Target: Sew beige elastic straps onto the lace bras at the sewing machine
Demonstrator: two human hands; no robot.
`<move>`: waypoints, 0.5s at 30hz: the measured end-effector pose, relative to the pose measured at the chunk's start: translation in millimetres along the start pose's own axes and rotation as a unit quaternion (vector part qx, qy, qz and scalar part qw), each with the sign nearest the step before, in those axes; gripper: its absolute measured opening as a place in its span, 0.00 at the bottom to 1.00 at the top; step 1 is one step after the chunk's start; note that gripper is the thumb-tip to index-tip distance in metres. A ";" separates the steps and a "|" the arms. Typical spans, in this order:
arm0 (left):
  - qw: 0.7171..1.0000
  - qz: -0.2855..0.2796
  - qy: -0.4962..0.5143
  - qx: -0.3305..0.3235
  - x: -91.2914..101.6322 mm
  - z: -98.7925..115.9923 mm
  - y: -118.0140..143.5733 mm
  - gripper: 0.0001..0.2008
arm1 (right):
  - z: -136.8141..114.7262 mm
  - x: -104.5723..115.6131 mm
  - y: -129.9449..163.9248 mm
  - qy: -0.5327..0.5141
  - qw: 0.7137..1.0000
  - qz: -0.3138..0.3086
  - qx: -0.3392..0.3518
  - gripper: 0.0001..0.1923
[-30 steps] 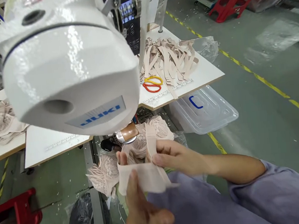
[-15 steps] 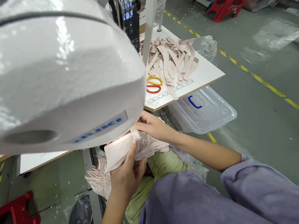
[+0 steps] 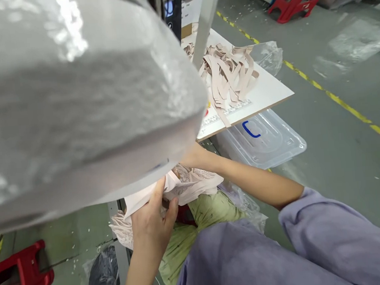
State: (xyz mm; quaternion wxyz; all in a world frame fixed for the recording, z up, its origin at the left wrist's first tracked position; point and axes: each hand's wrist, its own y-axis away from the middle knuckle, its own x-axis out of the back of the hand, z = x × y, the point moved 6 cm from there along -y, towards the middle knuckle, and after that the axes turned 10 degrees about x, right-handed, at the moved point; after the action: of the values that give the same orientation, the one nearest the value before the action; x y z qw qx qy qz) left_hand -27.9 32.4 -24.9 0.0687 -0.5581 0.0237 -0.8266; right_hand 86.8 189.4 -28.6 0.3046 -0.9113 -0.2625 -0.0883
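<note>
The sewing machine's large white head [image 3: 100, 106] covers the upper left, very near the camera. Under its lower edge lies a pale pink lace garment [image 3: 200, 187], which spreads over my lap and droops in ruffles on the left. My left hand [image 3: 153, 219] grips its smooth band, index finger on top and thumb bent below. Only the back and wrist of my right hand [image 3: 195, 155] show, at the garment's far side; its fingers are hidden behind the machine head. The needle area is out of sight too.
Beige fabric strips [image 3: 226, 75] are heaped on the white side table [image 3: 272, 93], by a printed ruler [image 3: 238, 108]. Below it stands a clear lidded bin [image 3: 269, 140] with a blue handle. Red stools [image 3: 25, 274] are on the floor, one at lower left.
My view has moved closer to the machine head, which now covers more, including most of the scissors. My right hand has gone further under it; my left hand has shifted slightly left with the garment.
</note>
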 end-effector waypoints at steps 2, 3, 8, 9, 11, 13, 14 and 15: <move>1.000 0.005 -0.002 0.002 0.0 0.4 -1.1 0.25 | -0.1 0.2 -0.4 0.000 1.000 0.002 0.003 0.04; 1.000 0.005 -0.002 0.002 -0.1 1.2 -1.6 0.25 | -0.2 0.3 -0.5 0.001 1.000 0.001 0.003 0.04; 1.000 0.000 -0.005 0.000 1.1 5.3 -2.4 0.25 | 0.5 -0.2 -0.7 0.005 1.000 -0.006 -0.006 0.03; 1.000 -0.002 -0.006 0.001 1.3 5.5 -2.1 0.25 | 0.8 -0.3 -0.8 0.006 1.000 -0.005 -0.003 0.03; 1.000 -0.006 -0.007 0.004 1.3 5.0 -1.3 0.25 | 1.6 -0.5 -0.9 0.009 1.000 -0.001 0.007 0.03; 1.000 -0.007 -0.006 0.005 1.2 4.2 -0.8 0.25 | 2.9 -0.9 -0.8 0.013 1.000 0.002 0.015 0.04; 1.000 -0.005 -0.005 0.006 1.3 3.7 -0.8 0.25 | 3.6 -1.2 -0.8 0.014 1.000 0.002 0.017 0.04; 1.000 -0.002 -0.005 0.006 1.4 3.4 -0.9 0.25 | 4.4 -1.5 -0.7 0.015 1.000 0.000 0.017 0.04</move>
State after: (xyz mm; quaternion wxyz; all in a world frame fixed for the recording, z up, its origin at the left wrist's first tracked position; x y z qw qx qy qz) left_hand -25.4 33.2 -22.2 0.0704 -0.5620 0.0178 -0.8240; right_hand 85.2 191.8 -32.3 0.3236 -0.9049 -0.2589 -0.0975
